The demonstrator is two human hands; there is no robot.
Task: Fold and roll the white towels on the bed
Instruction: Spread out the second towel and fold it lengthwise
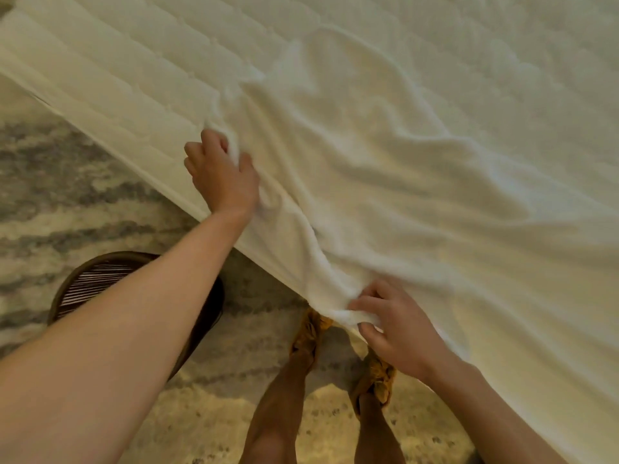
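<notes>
A large white towel [385, 169] lies spread and wrinkled across the white quilted bed [117, 72], reaching the bed's near edge. My left hand [222, 172] grips the towel's left edge at the side of the mattress, fingers curled into the cloth. Lower down, at the near corner, my right hand [397, 326] pinches a bunched fold of the same towel between thumb and fingers. The towel's near edge runs stretched between the two hands. Its far end fades into the bed cover.
A round dark woven basket [100, 279] stands on the floor at the left, partly behind my left forearm. My legs and feet in tan slippers [310, 333] stand against the bed edge on a grey and cream patterned carpet [60, 182].
</notes>
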